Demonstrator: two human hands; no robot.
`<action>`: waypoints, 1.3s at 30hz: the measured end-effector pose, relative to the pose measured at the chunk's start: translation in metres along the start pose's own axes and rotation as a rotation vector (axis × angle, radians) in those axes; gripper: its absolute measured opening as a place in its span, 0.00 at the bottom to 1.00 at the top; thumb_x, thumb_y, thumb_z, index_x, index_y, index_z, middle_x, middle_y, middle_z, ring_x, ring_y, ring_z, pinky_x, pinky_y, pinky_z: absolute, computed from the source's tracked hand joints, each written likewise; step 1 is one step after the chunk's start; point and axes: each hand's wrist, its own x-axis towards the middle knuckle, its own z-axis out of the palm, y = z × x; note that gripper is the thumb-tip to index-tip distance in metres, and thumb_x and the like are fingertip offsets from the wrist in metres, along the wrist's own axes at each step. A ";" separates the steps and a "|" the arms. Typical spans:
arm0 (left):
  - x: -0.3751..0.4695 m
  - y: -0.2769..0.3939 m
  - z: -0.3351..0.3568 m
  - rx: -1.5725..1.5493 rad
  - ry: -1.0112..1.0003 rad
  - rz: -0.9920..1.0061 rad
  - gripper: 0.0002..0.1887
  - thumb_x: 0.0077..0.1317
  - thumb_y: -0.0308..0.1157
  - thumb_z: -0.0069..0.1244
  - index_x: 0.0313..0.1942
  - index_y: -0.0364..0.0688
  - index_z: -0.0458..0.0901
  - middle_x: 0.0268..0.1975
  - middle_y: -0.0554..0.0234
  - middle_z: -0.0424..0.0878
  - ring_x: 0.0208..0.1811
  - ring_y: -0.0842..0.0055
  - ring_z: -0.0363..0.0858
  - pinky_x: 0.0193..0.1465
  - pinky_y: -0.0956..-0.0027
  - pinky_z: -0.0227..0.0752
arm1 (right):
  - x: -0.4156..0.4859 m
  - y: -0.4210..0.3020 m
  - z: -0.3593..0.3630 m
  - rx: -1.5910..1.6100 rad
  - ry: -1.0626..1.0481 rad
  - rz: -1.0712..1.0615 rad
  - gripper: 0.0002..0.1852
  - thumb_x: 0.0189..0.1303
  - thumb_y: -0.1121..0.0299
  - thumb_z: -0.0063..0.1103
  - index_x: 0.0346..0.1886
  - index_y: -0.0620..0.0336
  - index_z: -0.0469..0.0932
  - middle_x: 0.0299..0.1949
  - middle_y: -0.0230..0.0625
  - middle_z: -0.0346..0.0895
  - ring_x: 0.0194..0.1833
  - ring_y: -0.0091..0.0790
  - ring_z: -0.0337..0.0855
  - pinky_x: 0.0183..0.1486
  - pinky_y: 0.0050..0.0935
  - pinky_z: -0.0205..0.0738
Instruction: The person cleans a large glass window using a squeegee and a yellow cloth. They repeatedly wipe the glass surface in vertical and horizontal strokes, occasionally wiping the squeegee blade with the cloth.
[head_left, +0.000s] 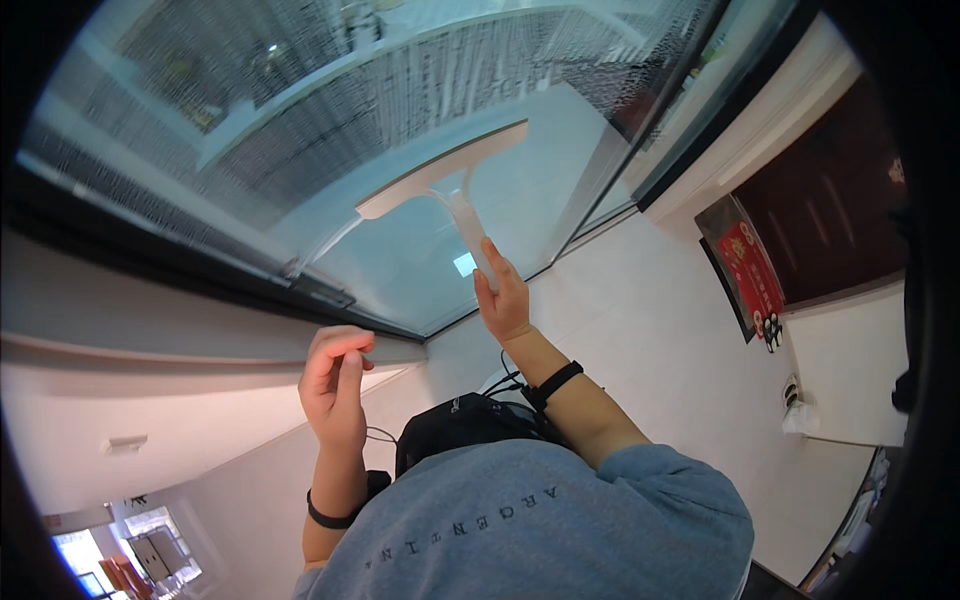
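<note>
My right hand (505, 300) grips the handle of a pale window squeegee (442, 171). Its long blade lies tilted against a wet glass panel (337, 142), with streaks and droplets over the upper glass and a smoother, clearer area around and below the blade. To the left, beside the black lower frame (225, 281) of the glass, my left hand (336, 375) is raised with its fingers curled loosely. Nothing shows in it, though the inside of its fingers is partly hidden.
Right of the glass lies a pale floor (637, 315). Farther right are a dark red door (832, 195), a red mat (752, 274) and a white bag (801, 418). A black bag (465, 427) with cables hangs at my waist. A white wall (135, 405) stands on the left.
</note>
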 end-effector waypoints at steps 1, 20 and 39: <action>0.004 -0.002 0.006 0.004 -0.011 -0.002 0.09 0.74 0.22 0.46 0.46 0.34 0.84 0.47 0.58 0.81 0.45 0.78 0.78 0.44 0.74 0.73 | 0.004 0.009 -0.008 -0.009 0.018 -0.003 0.30 0.70 0.73 0.60 0.75 0.57 0.68 0.51 0.45 0.84 0.44 0.43 0.87 0.46 0.32 0.82; 0.093 -0.029 0.167 -0.009 -0.218 -0.068 0.09 0.72 0.21 0.45 0.46 0.33 0.84 0.48 0.57 0.80 0.46 0.76 0.78 0.43 0.76 0.75 | 0.138 0.142 -0.187 -0.064 0.115 0.185 0.29 0.70 0.71 0.59 0.75 0.52 0.70 0.54 0.52 0.85 0.47 0.46 0.89 0.51 0.35 0.81; 0.134 -0.019 0.253 -0.209 -0.234 0.178 0.08 0.73 0.20 0.48 0.45 0.34 0.85 0.47 0.57 0.82 0.45 0.78 0.80 0.43 0.75 0.76 | 0.611 -0.117 -0.363 -0.313 0.435 -0.934 0.24 0.72 0.62 0.55 0.68 0.58 0.75 0.50 0.51 0.84 0.48 0.48 0.86 0.53 0.41 0.78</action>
